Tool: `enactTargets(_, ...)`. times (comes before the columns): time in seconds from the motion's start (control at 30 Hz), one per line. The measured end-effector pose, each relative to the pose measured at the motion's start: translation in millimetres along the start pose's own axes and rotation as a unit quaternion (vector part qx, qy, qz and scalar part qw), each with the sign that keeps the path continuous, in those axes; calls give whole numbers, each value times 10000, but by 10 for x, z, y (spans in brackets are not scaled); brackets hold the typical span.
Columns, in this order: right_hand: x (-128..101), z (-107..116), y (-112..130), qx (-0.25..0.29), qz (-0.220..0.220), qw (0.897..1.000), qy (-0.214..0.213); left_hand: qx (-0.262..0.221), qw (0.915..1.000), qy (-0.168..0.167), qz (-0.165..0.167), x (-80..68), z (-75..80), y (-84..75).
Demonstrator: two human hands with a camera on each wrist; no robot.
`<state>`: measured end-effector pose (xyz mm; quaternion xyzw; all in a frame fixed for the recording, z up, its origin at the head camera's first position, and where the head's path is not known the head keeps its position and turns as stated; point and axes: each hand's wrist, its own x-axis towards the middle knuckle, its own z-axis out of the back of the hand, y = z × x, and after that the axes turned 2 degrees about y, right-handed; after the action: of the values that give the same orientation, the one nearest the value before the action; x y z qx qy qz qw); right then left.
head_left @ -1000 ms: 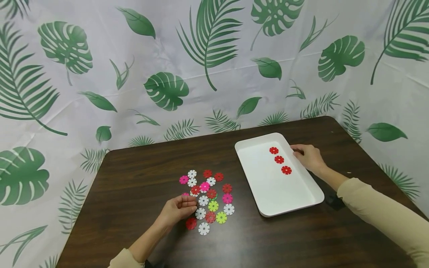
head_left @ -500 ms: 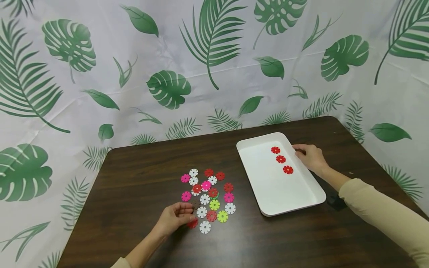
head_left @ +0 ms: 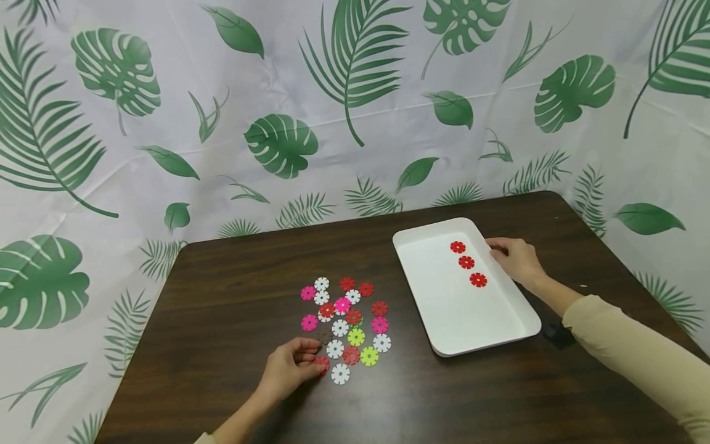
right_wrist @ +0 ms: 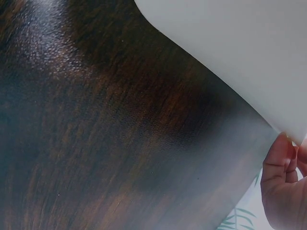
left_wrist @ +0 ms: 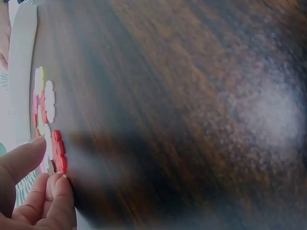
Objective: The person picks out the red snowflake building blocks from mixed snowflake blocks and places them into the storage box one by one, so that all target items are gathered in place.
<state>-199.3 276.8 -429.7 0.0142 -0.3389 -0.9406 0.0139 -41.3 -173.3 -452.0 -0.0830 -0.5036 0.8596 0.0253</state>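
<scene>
Left hand, near the front edge of the dark wooden table, pinches a red disc at the front of a cluster of red, pink, white and yellow-green discs lying left of the table's middle. Right hand grasps the right rim of a white tray toward the table's right edge, its fingers curled over the rim. Three red discs lie in a row in the tray, close to that rim.
</scene>
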Motion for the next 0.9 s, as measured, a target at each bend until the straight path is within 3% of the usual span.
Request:
enactTargets(0.43,5,-6,-9,-8,8,10000,-20,846,9960,-90,-261,-12,-27,-6)
enactTargets(0.9,-3,-8,1,17,-52,10000,-4,1325,9902,-31,-439,-22,-19,-54)
